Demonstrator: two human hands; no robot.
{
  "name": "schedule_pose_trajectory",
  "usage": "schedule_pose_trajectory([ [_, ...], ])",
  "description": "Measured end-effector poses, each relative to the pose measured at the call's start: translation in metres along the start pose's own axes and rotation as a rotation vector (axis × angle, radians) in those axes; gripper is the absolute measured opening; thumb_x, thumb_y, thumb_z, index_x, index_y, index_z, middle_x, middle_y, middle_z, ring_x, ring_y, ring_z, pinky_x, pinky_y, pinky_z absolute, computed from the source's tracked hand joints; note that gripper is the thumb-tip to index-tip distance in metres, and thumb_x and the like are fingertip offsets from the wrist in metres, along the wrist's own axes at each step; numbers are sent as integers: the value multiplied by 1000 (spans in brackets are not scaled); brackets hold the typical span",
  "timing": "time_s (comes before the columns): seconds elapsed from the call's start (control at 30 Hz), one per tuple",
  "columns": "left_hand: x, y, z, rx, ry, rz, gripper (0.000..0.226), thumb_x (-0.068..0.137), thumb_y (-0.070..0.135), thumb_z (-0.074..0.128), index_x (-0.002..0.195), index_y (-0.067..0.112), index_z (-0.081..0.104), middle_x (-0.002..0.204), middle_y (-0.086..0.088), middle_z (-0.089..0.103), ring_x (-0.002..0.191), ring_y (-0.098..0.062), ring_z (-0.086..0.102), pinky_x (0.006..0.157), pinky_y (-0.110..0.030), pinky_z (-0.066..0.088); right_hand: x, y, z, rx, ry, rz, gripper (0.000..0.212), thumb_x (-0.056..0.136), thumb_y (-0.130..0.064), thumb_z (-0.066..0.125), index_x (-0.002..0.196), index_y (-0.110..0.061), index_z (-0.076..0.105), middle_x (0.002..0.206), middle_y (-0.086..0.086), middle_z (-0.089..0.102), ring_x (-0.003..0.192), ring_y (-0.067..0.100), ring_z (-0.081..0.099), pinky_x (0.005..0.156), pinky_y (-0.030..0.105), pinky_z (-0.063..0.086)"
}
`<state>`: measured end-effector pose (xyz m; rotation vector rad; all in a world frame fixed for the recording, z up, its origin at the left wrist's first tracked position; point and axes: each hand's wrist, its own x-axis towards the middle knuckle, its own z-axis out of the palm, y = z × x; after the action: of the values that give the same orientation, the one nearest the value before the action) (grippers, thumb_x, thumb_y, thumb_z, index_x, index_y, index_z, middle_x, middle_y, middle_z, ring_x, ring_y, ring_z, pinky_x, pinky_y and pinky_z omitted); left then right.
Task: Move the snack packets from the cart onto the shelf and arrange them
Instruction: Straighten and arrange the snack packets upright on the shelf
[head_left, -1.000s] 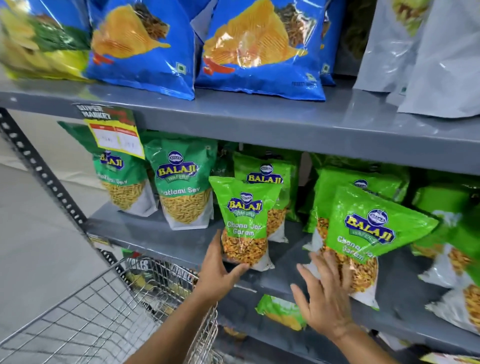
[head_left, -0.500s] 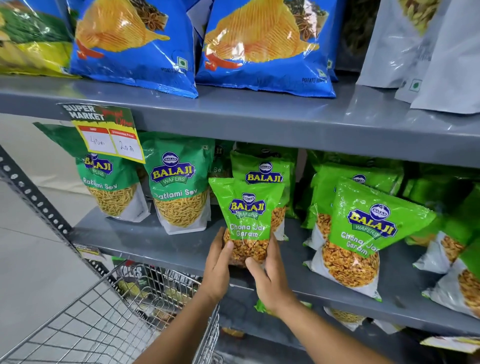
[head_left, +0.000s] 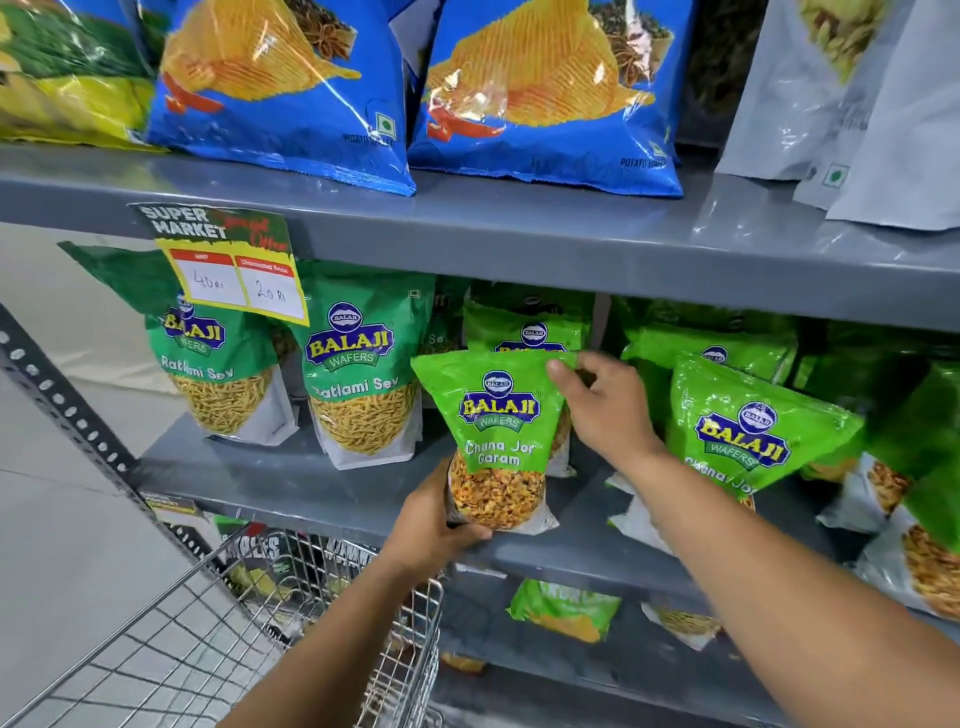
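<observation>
A light green Chana Jor Garam packet (head_left: 497, 441) stands upright at the front edge of the grey middle shelf (head_left: 291, 483). My left hand (head_left: 439, 525) grips its bottom left corner. My right hand (head_left: 605, 402) pinches its top right corner from behind. A second packet of the same kind (head_left: 748, 421) leans just to the right, and more stand behind. The wire cart (head_left: 218, 634) sits at lower left, below the shelf, with dark packets (head_left: 260, 558) showing through its mesh.
Two darker green Ratlami Sev packets (head_left: 363, 374) stand to the left on the same shelf. A price tag (head_left: 228, 260) hangs from the upper shelf, which carries blue chip bags (head_left: 545, 98) and grey pouches (head_left: 852, 104). A lower shelf holds a few packets (head_left: 566, 608).
My right hand left the bottom of the packet and rose to its top right corner. My left hand stays at the packet's bottom left. The view has moved closer to the shelf.
</observation>
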<state>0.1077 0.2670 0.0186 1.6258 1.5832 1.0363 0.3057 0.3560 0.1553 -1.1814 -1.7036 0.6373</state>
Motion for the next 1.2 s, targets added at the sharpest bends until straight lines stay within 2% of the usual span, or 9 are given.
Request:
schedule_pose_trajectory([
  [0.1, 3, -1, -2, 42, -2, -1, 84, 56, 26, 86, 125, 49, 43, 98, 41, 60, 97, 32, 47, 71, 6, 36, -6, -10, 1, 13, 89, -51, 13, 83, -27, 63, 92, -18, 65, 79, -9, 61, 70, 11, 56, 69, 26, 42],
  [0.2, 6, -3, -4, 55, -12, 0, 89, 54, 30, 86, 131, 35, 43, 105, 36, 56, 94, 19, 56, 72, 4, 37, 6, -37, 11, -381, -10, -277, 43, 80, -45, 57, 119, -28, 58, 117, -4, 67, 112, 18, 56, 102, 42, 37],
  [0.33, 5, 3, -5, 91, 12, 15, 88, 55, 25, 87, 128, 43, 42, 105, 33, 56, 102, 0, 57, 72, 3, 37, 18, -67, 23, -644, -190, -384, 20, 85, -42, 50, 93, -32, 66, 99, -9, 72, 109, 23, 57, 100, 49, 30],
  [0.47, -19, 15, 6, 67, 217, 23, 95, 47, 36, 94, 127, 37, 44, 122, 12, 62, 115, -9, 56, 94, -22, 47, 10, -62, 1, -603, -128, -390, 44, 81, -53, 52, 123, -38, 54, 124, -8, 64, 117, 24, 54, 104, 50, 31],
  [0.57, -57, 20, 43, 272, 425, 270, 86, 57, 55, 85, 122, 14, 46, 127, -13, 53, 129, -31, 45, 109, -38, 35, -19, -35, -45, -482, 191, -449, 46, 80, -47, 60, 122, -28, 57, 125, -1, 63, 117, 26, 53, 106, 52, 26],
  [0.73, -47, 62, 118, 144, -35, 240, 93, 72, 67, 68, 145, 29, 24, 151, 2, 32, 142, -12, 27, 114, -36, 28, -71, 38, -122, -307, 678, -178, 61, 80, -39, 61, 132, -13, 42, 137, 23, 41, 130, 38, 38, 108, 59, 24],
  [0.97, 24, 109, 174, -47, -125, 1, 82, 46, 41, 91, 119, 33, 56, 119, 12, 64, 114, -11, 60, 88, -30, 50, -37, 94, -213, -300, 115, 273, 30, 85, -22, 63, 110, -5, 65, 102, 24, 71, 94, 35, 66, 87, 47, 50],
  [1.07, 31, 104, 179, -20, -67, -25, 60, 41, 34, 91, 93, 46, 64, 92, 16, 72, 90, 3, 67, 71, -16, 51, -22, 85, -226, -414, 62, 150, 25, 78, -25, 72, 97, -10, 72, 71, -1, 69, 69, 16, 55, 63, 24, 35],
  [1.2, 27, 113, 187, -11, -33, -64, 54, 38, 34, 89, 80, 48, 57, 85, 20, 69, 77, 10, 62, 66, -20, 48, -2, 69, -230, -534, -61, -80, 21, 76, -28, 72, 93, -15, 74, 90, 7, 75, 74, 17, 62, 65, 20, 33],
])
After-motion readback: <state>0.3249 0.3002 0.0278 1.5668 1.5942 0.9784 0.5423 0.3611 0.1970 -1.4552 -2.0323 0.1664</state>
